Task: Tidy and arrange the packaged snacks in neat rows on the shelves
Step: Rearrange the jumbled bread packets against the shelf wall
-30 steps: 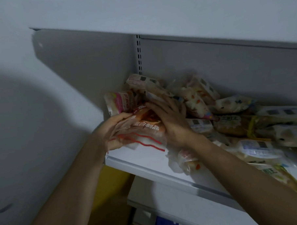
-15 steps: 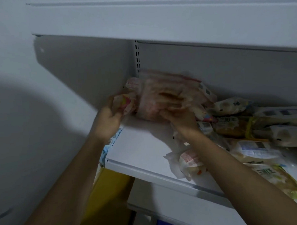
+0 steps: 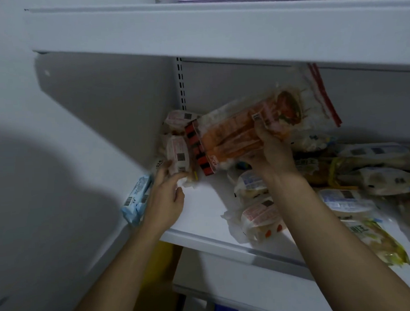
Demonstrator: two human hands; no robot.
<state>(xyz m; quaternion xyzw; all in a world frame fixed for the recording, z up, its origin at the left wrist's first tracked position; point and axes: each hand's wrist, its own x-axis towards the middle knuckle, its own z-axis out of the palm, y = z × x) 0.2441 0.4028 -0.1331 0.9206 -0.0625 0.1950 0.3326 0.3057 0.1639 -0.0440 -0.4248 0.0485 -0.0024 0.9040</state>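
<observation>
My right hand (image 3: pixel 270 150) grips a large clear bag of orange-brown bread (image 3: pixel 240 132), held tilted above the white shelf (image 3: pixel 209 214). My left hand (image 3: pixel 165 194) reaches to the shelf's back left corner, fingers relaxed and touching a small pink-labelled snack pack (image 3: pixel 178 154); another such pack (image 3: pixel 178 116) lies behind it. A red and black pack (image 3: pixel 195 146) stands between these and the bread bag. A blue pack (image 3: pixel 136 200) sits wedged at the shelf's left edge by the wall.
Several loose snack packs (image 3: pixel 342 196) lie jumbled over the right half of the shelf, two (image 3: pixel 258 214) near the front. Another shelf (image 3: pixel 217 32) runs overhead. The wall (image 3: pixel 47 162) closes the left side. A lower shelf (image 3: pixel 240 278) and something yellow (image 3: pixel 157 263) lie below.
My right hand has lifted the bread bag up and to the right. My left hand let go of it and dropped to the pink-labelled pack in the corner.
</observation>
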